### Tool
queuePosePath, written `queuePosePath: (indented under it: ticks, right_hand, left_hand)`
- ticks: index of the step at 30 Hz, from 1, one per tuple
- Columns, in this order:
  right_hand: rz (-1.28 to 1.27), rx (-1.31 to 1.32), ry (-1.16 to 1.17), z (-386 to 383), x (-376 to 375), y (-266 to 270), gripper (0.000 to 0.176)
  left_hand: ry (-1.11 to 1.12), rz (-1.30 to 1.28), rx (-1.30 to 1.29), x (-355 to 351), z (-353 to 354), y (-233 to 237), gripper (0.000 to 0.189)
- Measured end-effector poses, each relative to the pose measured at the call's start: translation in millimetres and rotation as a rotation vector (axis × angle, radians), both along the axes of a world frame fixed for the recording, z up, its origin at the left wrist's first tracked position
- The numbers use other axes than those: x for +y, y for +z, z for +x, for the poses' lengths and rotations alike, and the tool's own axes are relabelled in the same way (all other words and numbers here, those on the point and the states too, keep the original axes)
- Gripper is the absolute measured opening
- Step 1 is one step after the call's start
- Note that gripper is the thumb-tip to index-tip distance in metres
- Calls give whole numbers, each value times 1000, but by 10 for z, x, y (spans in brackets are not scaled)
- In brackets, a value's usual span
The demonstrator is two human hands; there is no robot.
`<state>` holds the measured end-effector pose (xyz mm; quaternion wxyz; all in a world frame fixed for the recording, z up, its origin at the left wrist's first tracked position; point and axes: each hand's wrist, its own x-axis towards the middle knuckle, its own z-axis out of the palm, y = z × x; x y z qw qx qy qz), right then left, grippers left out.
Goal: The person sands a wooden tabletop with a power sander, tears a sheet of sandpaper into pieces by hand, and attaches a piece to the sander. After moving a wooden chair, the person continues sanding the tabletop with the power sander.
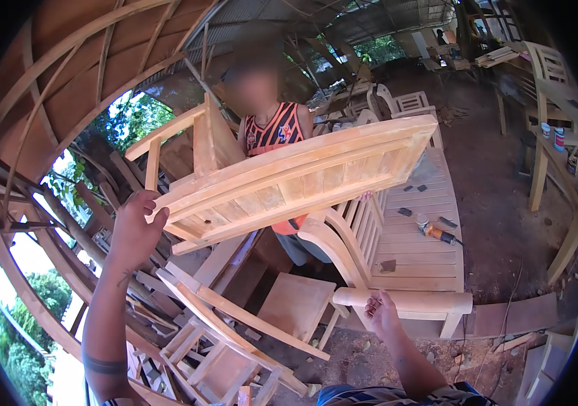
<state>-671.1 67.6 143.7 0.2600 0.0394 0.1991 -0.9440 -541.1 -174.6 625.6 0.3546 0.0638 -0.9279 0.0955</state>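
Note:
My left hand point(133, 230) grips the near end of an unfinished pale wooden slatted chair point(289, 179), held up in the air and tilted. A person in an orange and black sleeveless shirt point(275, 132) stands behind it and holds its far side. My right hand point(380, 312) hangs low with its fingers loosely curled and nothing in it, just in front of the rounded armrest of a wooden lounger point(404, 298).
Several unfinished chairs point(228, 338) lie stacked on the ground below. A sander and sandpaper blocks point(434, 232) rest on the slatted lounger. Tables with cans point(558, 139) stand at the right. Curved wooden frames point(65, 81) rise at the left.

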Motion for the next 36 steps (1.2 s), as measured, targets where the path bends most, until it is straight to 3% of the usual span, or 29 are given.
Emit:
queuePosePath:
  ticks: [12, 15, 16, 17, 19, 20, 23, 25, 26, 27, 29, 31, 33, 36]
  right_hand:
    - [-47, 32, -141, -569, -335, 170, 41]
    - [-94, 125, -166, -801, -516, 243, 52]
    - [-128, 138, -169, -896, -615, 287, 56]
    - [-162, 147, -173, -973, -710, 360, 60]
    - [-218, -8, -152, -1107, -882, 648, 71]
    - [-245, -84, -148, -1158, -953, 796, 78]
    - [-456, 53, -198, -1196, -1140, 1102, 87]
    - [-431, 211, -545, -1306, -1305, 1182, 90]
    - [-557, 234, -519, -1190, -1297, 1179, 82]
    - [-491, 198, -560, -1118, -1287, 1153, 71]
    - [-506, 224, -606, -1086, -1304, 875, 64]
    - [-450, 214, -565, -1132, -1304, 585, 61]
    - [-460, 158, -573, -1097, -1330, 398, 59]
    - [-485, 82, -591, -1113, -1307, 419, 56]
  left_hand:
    - [44, 70, 60, -558, -556, 130, 39]
    - [72, 222, 139, -910, -799, 169, 51]
    - [117, 253, 147, -1063, -908, 188, 68]
    - [154, 325, 157, -1281, -1051, 237, 73]
    - [221, 471, 173, -1806, -1344, 284, 84]
    - [218, 579, 304, -2023, -1462, 211, 84]
    - [175, 989, 670, -2860, -1816, -6, 91]
    - [-163, 1349, 487, -2780, -1809, -278, 94]
    - [-357, 1518, 341, -2820, -1843, -397, 96]
    - [-459, 1355, 412, -2380, -1790, -466, 98]
    - [-524, 1323, 479, -1957, -1659, -523, 97]
    - [-860, 1407, 638, -1558, -1499, -496, 93]
    - [-883, 1335, 742, -1151, -1472, -349, 79]
    - [-571, 1416, 679, -1425, -1550, -32, 58]
